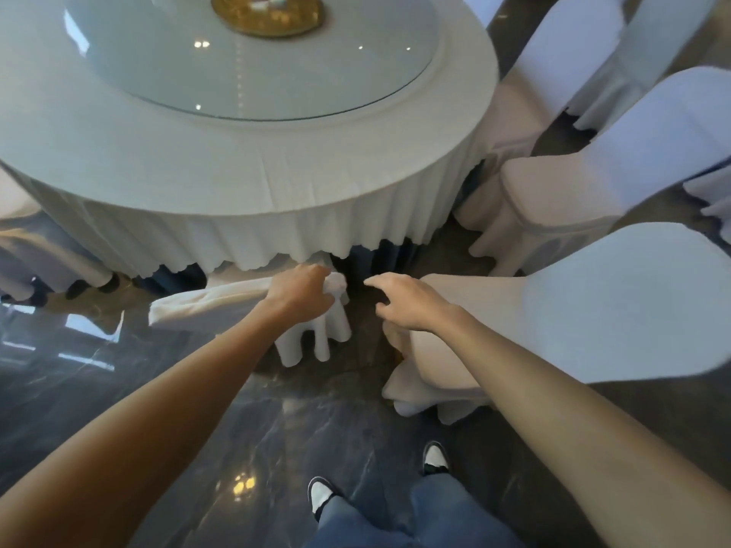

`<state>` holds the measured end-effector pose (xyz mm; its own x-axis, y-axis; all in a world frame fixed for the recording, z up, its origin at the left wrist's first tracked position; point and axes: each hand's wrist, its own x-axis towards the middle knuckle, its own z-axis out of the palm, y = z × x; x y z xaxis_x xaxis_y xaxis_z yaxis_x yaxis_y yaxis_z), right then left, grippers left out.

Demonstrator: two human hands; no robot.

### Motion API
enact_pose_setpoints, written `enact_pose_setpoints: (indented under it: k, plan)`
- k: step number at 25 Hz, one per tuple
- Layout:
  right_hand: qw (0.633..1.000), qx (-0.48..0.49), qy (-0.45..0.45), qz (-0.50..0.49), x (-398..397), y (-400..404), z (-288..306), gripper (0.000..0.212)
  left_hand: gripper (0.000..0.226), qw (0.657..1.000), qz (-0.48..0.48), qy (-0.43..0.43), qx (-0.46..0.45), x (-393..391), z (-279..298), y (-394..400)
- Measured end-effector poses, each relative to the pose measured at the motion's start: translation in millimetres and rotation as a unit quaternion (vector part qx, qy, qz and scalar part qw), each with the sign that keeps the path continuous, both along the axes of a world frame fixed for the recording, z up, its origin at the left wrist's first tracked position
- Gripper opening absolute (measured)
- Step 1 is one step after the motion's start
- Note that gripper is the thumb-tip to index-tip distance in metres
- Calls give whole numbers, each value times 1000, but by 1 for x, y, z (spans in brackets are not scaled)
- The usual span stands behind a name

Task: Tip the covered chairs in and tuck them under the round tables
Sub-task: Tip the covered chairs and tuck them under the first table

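Note:
A round table (245, 164) with a pleated white skirt fills the upper left. A white-covered chair (205, 306) is tipped forward against the table's edge, its back top leaning under the skirt and its rear legs on the floor. My left hand (302, 292) is closed on the right corner of that chair's back. My right hand (411, 300) hovers just right of it with fingers spread, holding nothing. Directly under my right forearm stands another covered chair (593, 306), upright, facing the table.
More covered chairs (617, 160) stand at the right and upper right. A glass turntable (253, 53) with a gold dish (269, 13) tops the table. Another chair (35, 247) sits at the left. My feet (322, 496) stand on dark glossy marble floor.

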<state>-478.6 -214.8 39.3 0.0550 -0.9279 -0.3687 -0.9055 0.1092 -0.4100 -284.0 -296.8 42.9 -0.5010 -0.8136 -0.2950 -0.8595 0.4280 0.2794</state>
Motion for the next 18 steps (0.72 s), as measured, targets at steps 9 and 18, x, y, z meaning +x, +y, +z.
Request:
enact_pose_setpoints:
  k: [9, 18]
  plan:
    - [998, -34, 31, -53, -253, 99, 16, 56, 54, 999, -41, 22, -7, -235, 36, 97]
    - [991, -66, 85, -81, -462, 167, 45, 58, 63, 996, -79, 41, -13, -464, 41, 168]
